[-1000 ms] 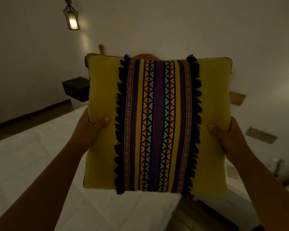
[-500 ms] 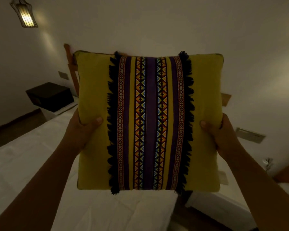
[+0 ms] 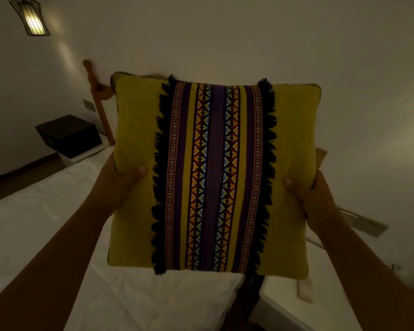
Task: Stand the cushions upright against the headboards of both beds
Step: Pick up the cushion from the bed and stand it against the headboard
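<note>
Over the last second, view swung right and tipped forward: caged wall lamp (image 3: 35,19) slid toward upper-left corner, dark box-shaped nightstand (image 3: 68,134) and turned wooden headboard post (image 3: 98,101) came further into frame. Likely carrying toward the headboard; placement not yet begun.

Left to right:
- White-sheeted bed (image 3: 34,225), near edge at lower left, far edge under the post. One cushion-free stretch visible.
- Left hand (image 3: 120,185) clamped on left edge of square mustard-yellow fabric cushion (image 3: 289,144), thumb on front face.
- Cushion held upright in mid-air, above the bed's right edge and the dark gap beside it; woven purple band, black fringe.
- Right hand (image 3: 308,192) gripping right edge likewise.
- Second white bed (image 3: 304,314), corner only, lower right.

Count: cushions 1, beds 2, hands 2, lamps 1, nightstands 1, posts 1.
</note>
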Demonstrator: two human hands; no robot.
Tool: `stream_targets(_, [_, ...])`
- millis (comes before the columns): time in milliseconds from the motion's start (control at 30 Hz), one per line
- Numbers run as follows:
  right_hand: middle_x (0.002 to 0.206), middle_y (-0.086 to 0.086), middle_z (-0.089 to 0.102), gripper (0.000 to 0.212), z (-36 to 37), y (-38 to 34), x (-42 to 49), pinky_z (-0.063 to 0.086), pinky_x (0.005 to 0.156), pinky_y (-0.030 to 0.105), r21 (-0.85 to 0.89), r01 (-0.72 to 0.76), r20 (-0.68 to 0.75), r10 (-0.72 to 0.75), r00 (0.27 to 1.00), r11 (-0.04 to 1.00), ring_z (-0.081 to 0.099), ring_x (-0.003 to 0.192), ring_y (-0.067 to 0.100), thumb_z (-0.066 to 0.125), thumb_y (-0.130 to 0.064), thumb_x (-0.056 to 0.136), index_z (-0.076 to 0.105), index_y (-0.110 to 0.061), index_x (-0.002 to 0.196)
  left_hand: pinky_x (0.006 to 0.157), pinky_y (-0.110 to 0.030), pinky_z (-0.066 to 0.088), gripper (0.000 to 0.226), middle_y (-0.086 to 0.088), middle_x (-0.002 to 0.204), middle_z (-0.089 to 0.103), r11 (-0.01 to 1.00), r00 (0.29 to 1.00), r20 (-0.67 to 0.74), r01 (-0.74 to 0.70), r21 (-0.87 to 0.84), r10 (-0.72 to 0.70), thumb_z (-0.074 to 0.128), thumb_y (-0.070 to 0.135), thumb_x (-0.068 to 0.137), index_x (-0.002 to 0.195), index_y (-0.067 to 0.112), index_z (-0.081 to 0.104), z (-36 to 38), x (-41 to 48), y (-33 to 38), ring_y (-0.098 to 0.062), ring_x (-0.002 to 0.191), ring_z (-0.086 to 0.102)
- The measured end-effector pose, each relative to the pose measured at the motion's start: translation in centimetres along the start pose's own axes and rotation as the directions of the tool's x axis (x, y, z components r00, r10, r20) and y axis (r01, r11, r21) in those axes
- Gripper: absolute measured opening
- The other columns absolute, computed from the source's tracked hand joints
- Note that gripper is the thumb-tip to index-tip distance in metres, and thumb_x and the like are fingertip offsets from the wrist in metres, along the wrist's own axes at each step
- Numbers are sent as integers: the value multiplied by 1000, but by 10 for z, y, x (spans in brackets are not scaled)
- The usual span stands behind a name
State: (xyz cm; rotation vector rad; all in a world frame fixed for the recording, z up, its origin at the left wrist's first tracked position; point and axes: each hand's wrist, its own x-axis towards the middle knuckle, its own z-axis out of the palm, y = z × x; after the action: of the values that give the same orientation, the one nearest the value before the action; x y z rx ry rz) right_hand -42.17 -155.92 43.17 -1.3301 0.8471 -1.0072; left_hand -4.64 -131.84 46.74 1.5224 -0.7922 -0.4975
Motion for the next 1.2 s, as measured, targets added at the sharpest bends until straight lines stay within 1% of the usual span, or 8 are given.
stream_targets(300, [130, 1, 64, 103, -17, 56, 68, 58, 86, 57, -54, -146, 12, 147, 989, 988, 68, 111, 29, 91, -58, 52, 44, -34, 141, 77, -39, 61, 88, 7, 122, 69, 995, 991, 93, 94, 36, -97, 84, 46, 63, 142, 38, 45, 45, 56, -41, -17, 104, 71])
stream_targets(367, [132, 3, 63, 102, -13, 72, 85, 56, 89, 59, -63, -191, 22, 192, 981, 980, 67, 112, 31, 90, -54, 56, 43, -30, 143, 82, -44, 60, 90, 1, 128, 66, 993, 988, 99, 114, 41, -117, 83, 45, 62, 143, 35, 44, 50, 77, -57, -22, 109, 69])
stream_targets(467, [133, 7, 63, 91, -6, 98, 111, 55, 91, 60, -83, -253, 34, 256, 966, 964, 66, 113, 33, 85, -42, 66, 44, -24, 144, 74, -34, 61, 89, 3, 124, 68, 986, 979, 123, 159, 46, -164, 83, 44, 62, 142, 34, 45, 56, 116, -89, -18, 103, 71])
stream_targets(700, [132, 7, 65, 78, 21, 164, 150, 57, 90, 56, -52, -379, 7, 380, 925, 924, 68, 112, 30, 81, -33, 75, 45, -23, 144, 66, -35, 62, 71, 3, 114, 72, 945, 919, 216, 321, 69, -328, 85, 36, 62, 126, 43, 57, 67, 206, -172, -20, 95, 73])
stream_targets(833, [135, 6, 63, 82, 30, 202, 157, 55, 92, 59, -46, -451, -36, 450, 893, 891, 66, 117, 31, 82, -28, 75, 42, -26, 147, 86, -55, 57, 87, -6, 129, 64, 919, 878, 273, 379, 107, -394, 82, 27, 66, 144, 29, 43, 79, 244, -218, -32, 112, 66])
stream_targets(1033, [130, 2, 66, 74, 54, 253, 169, 58, 88, 52, 13, -510, -98, 508, 855, 860, 68, 113, 27, 78, -15, 76, 47, -38, 139, 81, -48, 58, 90, -10, 132, 60, 897, 831, 336, 418, 145, -443, 82, 10, 69, 147, 22, 40, 93, 295, -274, -33, 114, 63])
stream_targets(1133, [136, 11, 62, 79, 71, 277, 180, 60, 85, 47, 32, -541, -103, 541, 835, 840, 66, 116, 31, 75, -8, 79, 41, -21, 149, 86, -55, 56, 84, -10, 134, 59, 891, 822, 344, 425, 160, -454, 79, 0, 78, 147, 25, 38, 91, 320, -301, -34, 118, 62])
stream_targets(1200, [136, 11, 62, 77, 81, 290, 190, 59, 84, 45, 51, -536, -144, 537, 831, 843, 65, 116, 30, 74, -4, 81, 41, -19, 149, 91, -61, 53, 84, -13, 137, 56, 895, 830, 337, 423, 140, -445, 73, -7, 80, 148, 24, 36, 91, 332, -314, -37, 121, 59])
